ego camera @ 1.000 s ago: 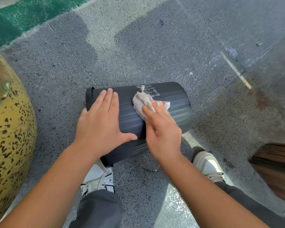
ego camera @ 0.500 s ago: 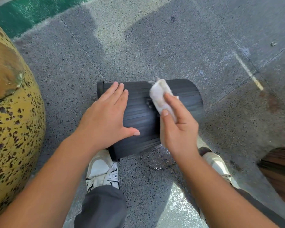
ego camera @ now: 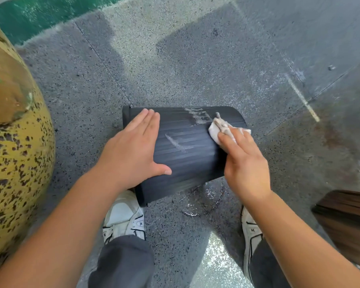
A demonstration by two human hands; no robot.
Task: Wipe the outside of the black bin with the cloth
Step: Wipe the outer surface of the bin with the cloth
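The black ribbed bin lies on its side on the grey ground, rim to the left. My left hand rests flat on its left half, fingers together and thumb spread, holding it steady. My right hand presses a crumpled whitish cloth against the bin's right end, near the base. Wet, soapy streaks show on the ribs between my hands and near the top edge.
A large yellow speckled rounded object stands close on the left. A dark brown wooden thing sits at the right edge. My two white shoes are just below the bin. A wet patch marks the ground between them.
My right hand has slid the cloth from the bin's middle toward its right end, leaving wet streaks behind. My left hand stays flat on the bin.
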